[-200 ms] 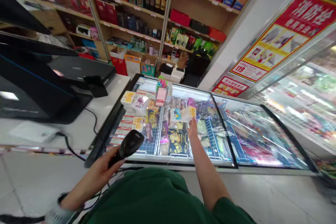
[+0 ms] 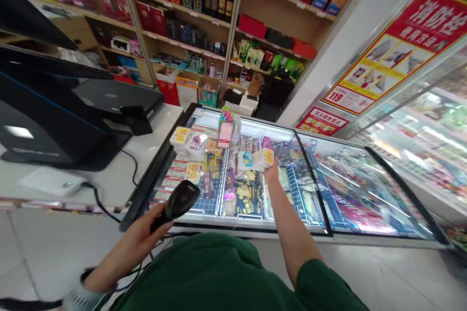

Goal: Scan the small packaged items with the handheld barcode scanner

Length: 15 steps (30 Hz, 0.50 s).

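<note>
So the left hand [image 2: 144, 233] has its fingers wrapped round the handle of a black handheld scanner [image 2: 182, 199], which sits over the near left corner of a glass-topped freezer [image 2: 140, 204]. There's a pale-strapped watch [image 2: 85, 294] on that wrist. The right hand [image 2: 271, 174] reaches out over the glass, right up against the near right side of a yellow-labelled tub [image 2: 268, 157]; honestly can't tell if the fingers are closed on it or just touching. That tub is at the right end of a little bunch, with a blue-labelled tub [image 2: 246, 159] to its left, roughly mid-freezer in the left section. Farther left there's a yellow-topped tub [image 2: 181, 136] right beside a purple-labelled tub [image 2: 197, 143], and between the two bunches, a bit farther back, a pack with a bright multicoloured top [image 2: 226, 115], its front blurred out. Loads of bagged food shows through the glass in wire baskets. Left of the freezer is a white counter [image 2: 155, 148] with a big dark terminal [image 2: 47, 112] on it, and at the far side, shelves with bottles [image 2: 219, 2] and boxes.
</note>
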Each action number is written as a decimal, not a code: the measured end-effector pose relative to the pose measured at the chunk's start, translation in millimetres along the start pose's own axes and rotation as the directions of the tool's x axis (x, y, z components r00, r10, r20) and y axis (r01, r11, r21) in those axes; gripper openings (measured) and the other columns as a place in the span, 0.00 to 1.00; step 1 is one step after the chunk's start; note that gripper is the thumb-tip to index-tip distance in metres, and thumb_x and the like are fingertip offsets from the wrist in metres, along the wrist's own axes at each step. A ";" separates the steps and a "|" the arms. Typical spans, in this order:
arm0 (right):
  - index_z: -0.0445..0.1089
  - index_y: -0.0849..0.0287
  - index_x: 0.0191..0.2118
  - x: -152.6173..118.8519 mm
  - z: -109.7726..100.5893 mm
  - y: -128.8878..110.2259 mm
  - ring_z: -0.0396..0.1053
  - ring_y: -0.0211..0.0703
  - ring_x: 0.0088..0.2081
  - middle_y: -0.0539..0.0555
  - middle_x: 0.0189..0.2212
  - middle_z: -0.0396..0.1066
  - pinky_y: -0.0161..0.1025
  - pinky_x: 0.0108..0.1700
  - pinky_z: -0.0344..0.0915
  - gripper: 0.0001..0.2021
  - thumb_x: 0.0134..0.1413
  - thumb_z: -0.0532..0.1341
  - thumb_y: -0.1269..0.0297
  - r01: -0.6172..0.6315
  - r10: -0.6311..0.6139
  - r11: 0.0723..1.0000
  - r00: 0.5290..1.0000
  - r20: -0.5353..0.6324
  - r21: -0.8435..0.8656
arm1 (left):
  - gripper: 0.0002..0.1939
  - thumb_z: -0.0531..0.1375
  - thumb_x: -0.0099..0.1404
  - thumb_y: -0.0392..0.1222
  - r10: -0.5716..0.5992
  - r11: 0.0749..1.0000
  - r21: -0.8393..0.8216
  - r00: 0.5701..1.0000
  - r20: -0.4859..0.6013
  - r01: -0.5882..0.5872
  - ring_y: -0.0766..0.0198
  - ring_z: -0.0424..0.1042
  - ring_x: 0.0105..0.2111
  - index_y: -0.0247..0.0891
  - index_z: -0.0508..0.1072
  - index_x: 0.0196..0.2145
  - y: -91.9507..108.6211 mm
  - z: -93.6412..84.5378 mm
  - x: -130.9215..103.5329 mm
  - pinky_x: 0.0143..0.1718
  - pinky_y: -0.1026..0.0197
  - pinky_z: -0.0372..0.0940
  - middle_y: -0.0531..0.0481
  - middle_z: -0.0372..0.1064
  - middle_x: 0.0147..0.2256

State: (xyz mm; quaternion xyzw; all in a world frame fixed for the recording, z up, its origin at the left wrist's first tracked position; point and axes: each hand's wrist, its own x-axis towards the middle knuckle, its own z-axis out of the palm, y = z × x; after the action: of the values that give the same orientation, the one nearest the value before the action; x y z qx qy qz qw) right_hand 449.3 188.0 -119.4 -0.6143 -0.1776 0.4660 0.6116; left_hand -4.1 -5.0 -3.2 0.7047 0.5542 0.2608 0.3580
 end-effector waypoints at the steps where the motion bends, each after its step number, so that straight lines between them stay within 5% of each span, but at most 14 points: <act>1: 0.71 0.55 0.45 1.7 2.9 -2.4 0.72 0.45 0.40 0.55 0.34 0.75 0.44 0.40 0.67 0.29 0.55 0.46 0.39 -0.034 0.034 0.999 0.999 0.003 0.019 | 0.27 0.57 0.63 0.51 0.003 1.000 0.002 1.000 -0.008 -0.003 0.53 0.70 0.52 0.37 0.66 0.57 -0.6 0.2 0.3 0.53 0.55 0.64 0.43 0.70 0.53; 9: 0.70 0.54 0.47 5.3 15.7 -6.9 0.71 0.45 0.45 0.55 0.43 0.74 0.44 0.44 0.66 0.24 0.54 0.53 0.42 -0.103 0.102 0.994 0.995 0.010 0.028 | 0.27 0.57 0.63 0.52 -0.011 1.000 -0.015 1.000 0.002 0.011 0.53 0.69 0.53 0.36 0.66 0.56 5.0 0.1 3.1 0.55 0.53 0.62 0.41 0.69 0.53; 15: 0.68 0.54 0.49 -0.5 -1.2 -2.5 0.71 0.43 0.44 0.57 0.41 0.74 0.43 0.42 0.65 0.31 0.56 0.42 0.38 0.022 -0.026 0.994 0.999 -0.040 -0.111 | 0.27 0.57 0.63 0.51 -0.025 0.999 -0.022 1.000 0.001 0.025 0.54 0.69 0.53 0.36 0.65 0.57 7.6 -0.9 1.7 0.56 0.54 0.62 0.42 0.68 0.55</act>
State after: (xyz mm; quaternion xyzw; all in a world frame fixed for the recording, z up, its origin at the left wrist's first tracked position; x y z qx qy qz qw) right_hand 450.9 187.4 -117.2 -0.6545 -0.1977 0.4352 0.5858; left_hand 0.2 -4.1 3.4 0.6938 0.5601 0.2621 0.3692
